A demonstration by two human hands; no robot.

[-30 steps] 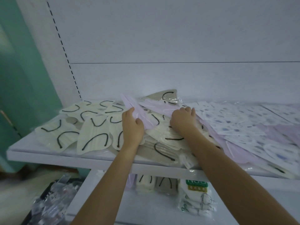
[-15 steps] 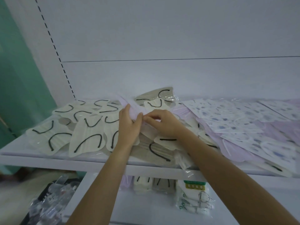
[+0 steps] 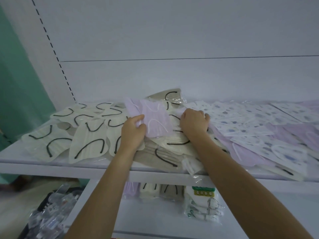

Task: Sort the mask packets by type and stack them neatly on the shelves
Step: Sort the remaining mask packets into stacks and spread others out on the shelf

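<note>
A: What lies at the left end of the upper shelf (image 3: 51,167)?

B: Cream mask packets (image 3: 86,145) with black ear loops. They are spread loosely and overlap, and some reach the front edge. Lower down, off the shelf, there is a heap of clear packets (image 3: 48,214).

A: And the person's hands?

B: The left hand (image 3: 133,133) pinches the lower left corner of a lilac mask packet (image 3: 155,121) between thumb and fingers. That packet is tilted up over the mixed heap in the middle of the shelf, with its white loops showing. The right hand (image 3: 194,122) is just to the right of it, knuckles up, fingers curled down onto the heap. Its fingertips are hidden, so it cannot be told whether it grips anything.

A: What is beneath the two hands?

B: Grey mask packets (image 3: 164,156) with black loops, mixed in with more cream ones.

A: Further right?

B: Patterned mask packets (image 3: 241,116), white with blue specks, are fanned over plain lilac packets (image 3: 293,133) and run out to the right edge.

A: And below?

B: On the lower shelf (image 3: 155,221), lilac, cream and grey packets stand side by side, then a bag with a green label (image 3: 202,204).
</note>
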